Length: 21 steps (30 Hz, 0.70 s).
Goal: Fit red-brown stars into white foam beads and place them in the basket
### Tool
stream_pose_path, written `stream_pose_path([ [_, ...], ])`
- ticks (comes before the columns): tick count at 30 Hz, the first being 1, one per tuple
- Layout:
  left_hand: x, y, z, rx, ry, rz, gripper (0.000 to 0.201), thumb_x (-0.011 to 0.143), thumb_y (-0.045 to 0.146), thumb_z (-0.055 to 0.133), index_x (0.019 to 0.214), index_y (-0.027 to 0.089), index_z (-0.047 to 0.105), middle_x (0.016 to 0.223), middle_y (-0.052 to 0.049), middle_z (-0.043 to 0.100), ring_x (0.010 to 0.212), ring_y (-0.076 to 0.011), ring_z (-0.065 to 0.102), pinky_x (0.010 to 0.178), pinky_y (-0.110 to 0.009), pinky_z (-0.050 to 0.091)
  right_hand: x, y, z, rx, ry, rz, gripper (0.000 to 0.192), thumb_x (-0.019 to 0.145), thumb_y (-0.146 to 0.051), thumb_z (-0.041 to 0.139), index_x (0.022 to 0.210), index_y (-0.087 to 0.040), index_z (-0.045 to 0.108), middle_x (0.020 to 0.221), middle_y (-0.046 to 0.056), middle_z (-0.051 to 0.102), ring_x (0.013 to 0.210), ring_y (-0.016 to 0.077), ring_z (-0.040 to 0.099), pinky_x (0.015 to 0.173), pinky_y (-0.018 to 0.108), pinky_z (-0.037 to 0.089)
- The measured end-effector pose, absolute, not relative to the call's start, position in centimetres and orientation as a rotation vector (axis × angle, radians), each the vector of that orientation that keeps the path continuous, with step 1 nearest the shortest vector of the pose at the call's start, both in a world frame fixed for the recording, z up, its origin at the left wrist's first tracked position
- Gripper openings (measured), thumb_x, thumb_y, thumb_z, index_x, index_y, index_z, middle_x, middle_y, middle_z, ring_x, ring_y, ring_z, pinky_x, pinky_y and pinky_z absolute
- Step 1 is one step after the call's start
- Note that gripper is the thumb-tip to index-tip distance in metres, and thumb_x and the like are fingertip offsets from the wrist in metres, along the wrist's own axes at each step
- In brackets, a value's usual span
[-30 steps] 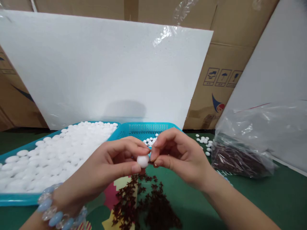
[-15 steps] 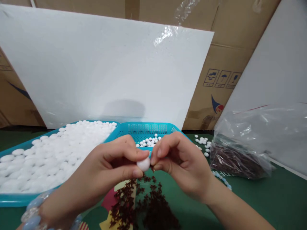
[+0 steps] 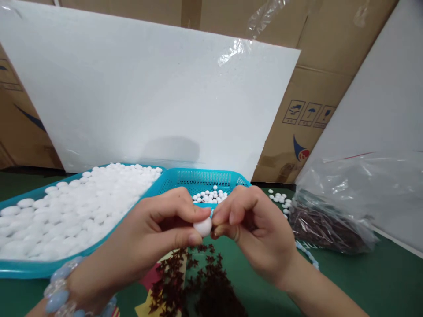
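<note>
Pinching a white foam ball (image 3: pixel 202 226) between left hand (image 3: pixel 155 233) thumb and forefinger, meeting right hand (image 3: pixel 254 231) clenched fingertips on something too small to tell, probably mid-fitting, calling for steady alignment above the dark star pieces (image 3: pixel 194 281) just below.

Bright, even overhead light; a soft shadow on the white board (image 3: pixel 148 101) (edges bowed); near wrists blurred.
</note>
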State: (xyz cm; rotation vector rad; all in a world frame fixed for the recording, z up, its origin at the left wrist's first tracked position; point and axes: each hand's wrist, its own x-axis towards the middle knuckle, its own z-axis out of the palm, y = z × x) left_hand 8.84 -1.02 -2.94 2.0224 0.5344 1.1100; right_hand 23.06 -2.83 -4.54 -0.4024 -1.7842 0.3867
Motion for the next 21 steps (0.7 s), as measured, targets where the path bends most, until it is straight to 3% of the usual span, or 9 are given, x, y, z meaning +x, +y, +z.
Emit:
stream_pose_path([
  [7, 9.19, -1.07, -3.37, 1.890, 0.550, 1.093, 0.011, 0.057, 0.010, 0.055, 0.054, 0.020, 0.058, 0.052, 0.004, 0.044, 0.048, -0.0043, 0.041, 0.042, -0.009, 0.034, 23.14, -2.57, -4.78, -0.492, -1.830, 0.225, 0.021, 0.067, -0.002, 0.039, 0.060, -0.021, 0.032, 0.056, -0.003, 0.042, 0.050, 0.0083, 0.045, 0.045, 0.019, 0.038],
  [16, 8.97, -1.07, -3.80, 1.848, 0.535, 1.086, 0.015, 0.059, 0.012, 0.054, 0.063, 0.026, 0.059, 0.058, 0.006, 0.046, 0.055, -0.0052, 0.044, 0.047, -0.011, 0.035, 23.51, -2.73, -4.62, -0.478, -1.974, 0.008, 0.026, 0.061, 0.004, 0.035, 0.058, -0.021, 0.029, 0.055, -0.003, 0.041, 0.053, 0.0084, 0.045, 0.045, 0.017, 0.038],
  [21, 9.50, -1.17, -3.44, 1.917, 0.554, 1.130, 0.011, 0.058, 0.011, 0.054, 0.057, 0.021, 0.057, 0.055, 0.005, 0.047, 0.050, -0.0058, 0.044, 0.044, -0.012, 0.036, 23.78, -3.03, -4.40, -0.514, -2.020, -0.187, 0.021, 0.065, -0.001, 0.034, 0.060, -0.021, 0.030, 0.055, -0.002, 0.040, 0.055, 0.0098, 0.046, 0.047, 0.020, 0.041],
])
